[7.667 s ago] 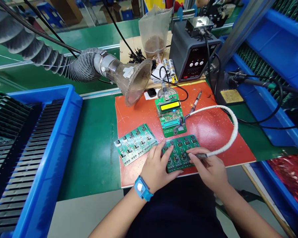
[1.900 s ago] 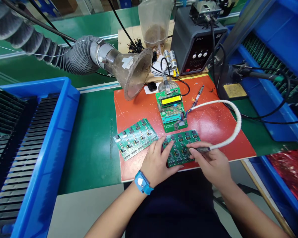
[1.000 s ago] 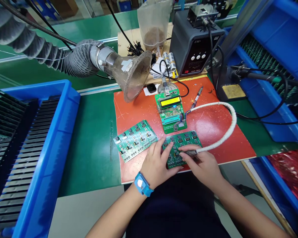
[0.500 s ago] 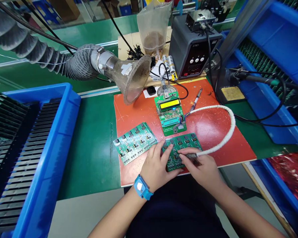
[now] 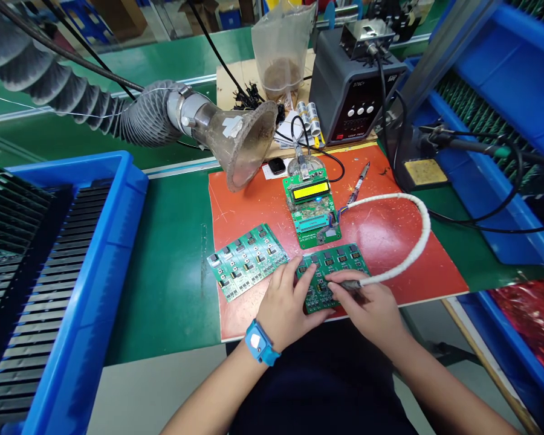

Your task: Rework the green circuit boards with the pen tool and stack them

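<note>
A green circuit board panel (image 5: 351,261) with several small digit displays lies on the orange mat. Spread across its left part, my left hand (image 5: 286,297) steadies it, fingers apart; a blue wrist strap is on that arm. My right hand (image 5: 369,305) pinches the dark end of a probe (image 5: 352,284), its tip touching or just over the panel's middle. A white sleeved cable (image 5: 424,226) runs from the probe to a programmer board (image 5: 311,208) with a lit yellow screen and a blue light. Left of my hand lies a stack of similar panels (image 5: 247,261).
A fume extractor funnel (image 5: 249,145) hangs behind the stack. At the back stand a soldering station (image 5: 356,90) and a plastic bag (image 5: 281,54). A pen (image 5: 359,182) lies on the mat. Blue bins (image 5: 129,199) flank the bench, the left one holding boards in slots.
Almost nothing differs. Both hands, the probe and the panel keep their places; the view has shifted very slightly.
</note>
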